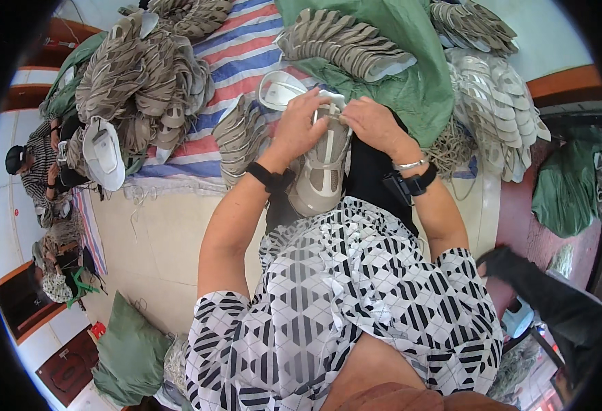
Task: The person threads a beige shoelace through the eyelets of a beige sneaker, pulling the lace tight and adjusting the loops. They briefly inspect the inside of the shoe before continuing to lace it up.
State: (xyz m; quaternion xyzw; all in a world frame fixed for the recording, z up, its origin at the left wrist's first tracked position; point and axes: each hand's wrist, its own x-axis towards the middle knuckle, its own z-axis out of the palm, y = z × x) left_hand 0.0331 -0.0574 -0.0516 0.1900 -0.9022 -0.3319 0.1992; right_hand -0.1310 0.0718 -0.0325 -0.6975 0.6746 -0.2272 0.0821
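Observation:
A beige-and-grey shoe upper (pixel 318 185) lies over my lap, its rounded toe end toward my body. My left hand (pixel 302 129) grips its left side near the far end, thumb resting on top. On the right edge, my right hand (pixel 377 127) has its fingers pinched together at the lacing area; a lace or strip there is too small to make out clearly. A white-lined loop of shoe material (pixel 280 90) sticks out just beyond my left hand. Left of the upper stands a nested row of similar grey-beige uppers (pixel 238 140).
Stacked uppers (pixel 140 75) heap at the far left, more (pixel 345 48) on green sacking (pixel 410 75), and pale ones (pixel 496 109) at right. Loose laces (pixel 451 151) bunch by my right arm. A striped sheet (pixel 239 38) covers the floor ahead. Other people (pixel 37 164) sit at left.

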